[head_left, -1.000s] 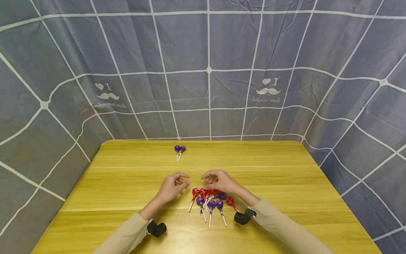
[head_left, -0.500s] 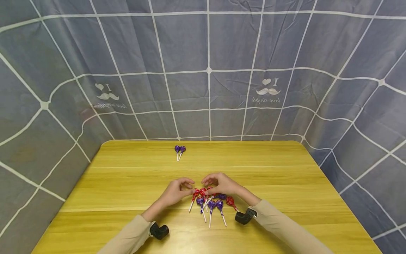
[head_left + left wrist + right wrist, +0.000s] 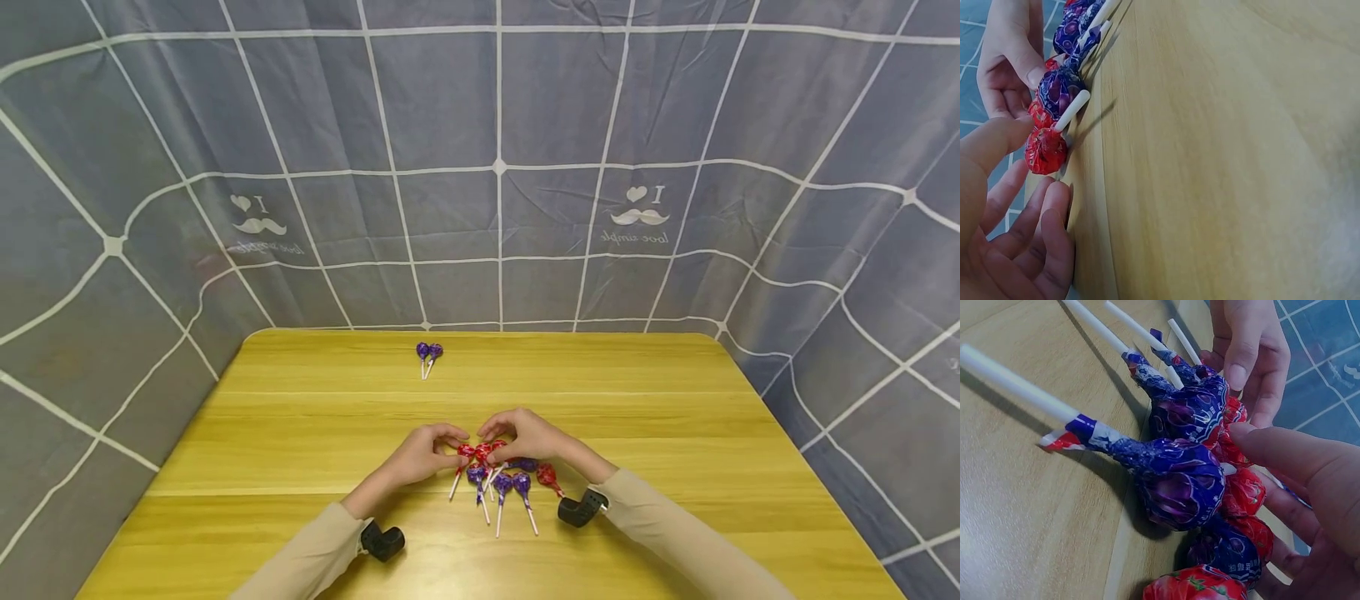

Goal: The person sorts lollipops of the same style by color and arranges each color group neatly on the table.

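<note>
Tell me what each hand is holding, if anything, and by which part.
It cannot be told whether either hand grips anything. The left hand curves around the wrapped head of the leftmost red lollipop; the right hand curves around neighbouring red lollipops.

**Two hands, fingertips nearly meeting**

So both sleeved arms angle inward, kinda like a V. The left hand and right hand face each other, fingers loosely bent, thumbs apart from them.
</note>
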Motion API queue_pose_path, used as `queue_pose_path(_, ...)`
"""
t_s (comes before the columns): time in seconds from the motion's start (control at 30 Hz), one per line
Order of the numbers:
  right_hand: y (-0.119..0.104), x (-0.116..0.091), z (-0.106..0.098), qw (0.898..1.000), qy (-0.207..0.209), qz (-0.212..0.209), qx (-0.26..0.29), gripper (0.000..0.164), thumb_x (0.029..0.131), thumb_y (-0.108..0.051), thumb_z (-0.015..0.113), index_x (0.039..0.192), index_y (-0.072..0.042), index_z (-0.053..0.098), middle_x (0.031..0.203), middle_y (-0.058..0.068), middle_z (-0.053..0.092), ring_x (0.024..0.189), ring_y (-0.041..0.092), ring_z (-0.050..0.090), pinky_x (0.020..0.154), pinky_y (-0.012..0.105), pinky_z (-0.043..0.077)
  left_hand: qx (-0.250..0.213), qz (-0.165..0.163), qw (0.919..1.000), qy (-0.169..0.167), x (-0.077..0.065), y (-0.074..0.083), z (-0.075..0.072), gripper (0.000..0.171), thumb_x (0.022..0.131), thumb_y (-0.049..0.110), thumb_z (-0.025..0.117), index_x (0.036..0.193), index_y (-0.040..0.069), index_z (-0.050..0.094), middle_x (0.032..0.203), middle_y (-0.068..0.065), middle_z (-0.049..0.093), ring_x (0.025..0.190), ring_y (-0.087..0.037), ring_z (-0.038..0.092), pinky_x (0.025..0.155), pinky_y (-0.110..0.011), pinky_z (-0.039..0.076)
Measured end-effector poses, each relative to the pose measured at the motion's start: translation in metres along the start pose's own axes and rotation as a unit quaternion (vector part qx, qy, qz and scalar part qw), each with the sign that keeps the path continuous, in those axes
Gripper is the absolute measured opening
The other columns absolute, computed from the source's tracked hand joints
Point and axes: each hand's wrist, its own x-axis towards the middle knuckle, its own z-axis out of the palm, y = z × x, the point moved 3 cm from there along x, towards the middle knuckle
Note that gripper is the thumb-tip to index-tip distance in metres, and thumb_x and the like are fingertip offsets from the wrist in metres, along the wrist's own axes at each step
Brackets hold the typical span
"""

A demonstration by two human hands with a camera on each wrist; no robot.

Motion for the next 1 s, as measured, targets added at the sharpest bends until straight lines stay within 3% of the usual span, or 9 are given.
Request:
queue_pose_path(0.37,-0.001,0.0003,0.0025,0.999,-0.005,0.002,-0.034,0.031,0.082,-0.008,0.074,0.111,-0.001,0.066,0.107,0.011,0.07,0.102,0.023,0.066,0.088,0.023,0.051,0.008,0.001,0.9998,-0.018,0.0021,-0.0003,0.0014,0.036,0.085,0.014,0.072,0.115,-0.004,0.064,0.1,-0.014,0.068,0.069,-0.008,0.052,0.057,-0.018,0.042)
queue_pose_path(1.0,-0.0052,0.0031,0.0026,0.998,-0.028,0.021,-0.06,0.03,0.083,-0.013,0.075,0.112,-0.007,0.069,0.107,0.006,0.071,0.096,0.011,0.066,0.082,0.02,0.05,0.023,0.0,0.9997,0.001,-0.001,-0.0009,0.0045,0.031,0.083,0.013,0.072,0.112,0.004,0.069,0.093,-0.008,0.069,0.059,-0.002,0.047,0.052,-0.017,0.039)
